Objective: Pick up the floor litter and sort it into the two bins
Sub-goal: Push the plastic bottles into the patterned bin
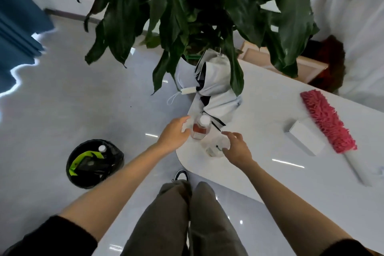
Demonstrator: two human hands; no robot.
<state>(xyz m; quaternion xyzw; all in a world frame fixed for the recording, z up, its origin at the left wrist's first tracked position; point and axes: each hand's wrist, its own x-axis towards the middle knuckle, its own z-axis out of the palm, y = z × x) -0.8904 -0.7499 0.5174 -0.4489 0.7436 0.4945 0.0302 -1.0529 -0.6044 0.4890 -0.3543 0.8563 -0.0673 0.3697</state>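
Left hand (174, 134) open, fingers spread just beside white-capped bottle (201, 129), right hand (237, 150) open over clear container (216, 149)

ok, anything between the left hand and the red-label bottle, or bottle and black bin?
Nothing visible. The left hand is open right beside the bottle. The black bin stands on open floor to the left; the umbrella lies behind the bottle, off both paths.

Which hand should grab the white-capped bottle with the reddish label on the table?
Left. The left hand is open right beside the bottle, and the black bin stands on the floor on that side. The right hand hovers over a clear container instead.
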